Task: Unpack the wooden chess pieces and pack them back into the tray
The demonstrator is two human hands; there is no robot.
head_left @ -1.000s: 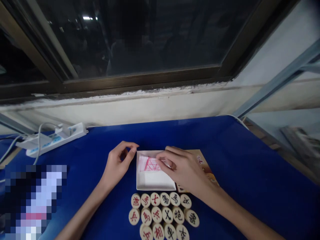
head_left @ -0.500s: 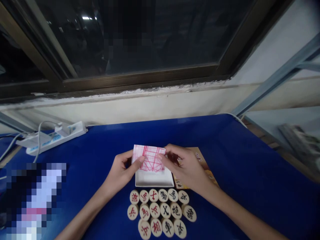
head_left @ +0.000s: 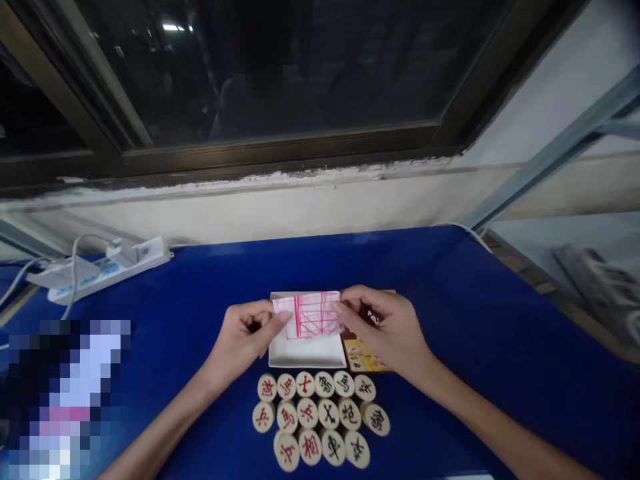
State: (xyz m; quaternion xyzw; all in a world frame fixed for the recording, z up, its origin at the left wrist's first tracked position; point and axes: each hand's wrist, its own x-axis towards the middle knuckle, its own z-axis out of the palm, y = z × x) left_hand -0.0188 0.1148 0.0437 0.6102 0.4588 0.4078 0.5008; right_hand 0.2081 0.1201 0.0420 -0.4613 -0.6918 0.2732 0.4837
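Folded sheet (head_left: 309, 315), roughly sixteen pieces (head_left: 320, 420)

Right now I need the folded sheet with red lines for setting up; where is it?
In the head view, the sheet is at table centre, held between left hand and right hand above the white box, behind the pieces.

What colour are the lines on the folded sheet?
Red lines on a white sheet, seen in the head view.

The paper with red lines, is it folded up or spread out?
Folded. The paper is a small packet, held above the white box between the left hand and right hand.
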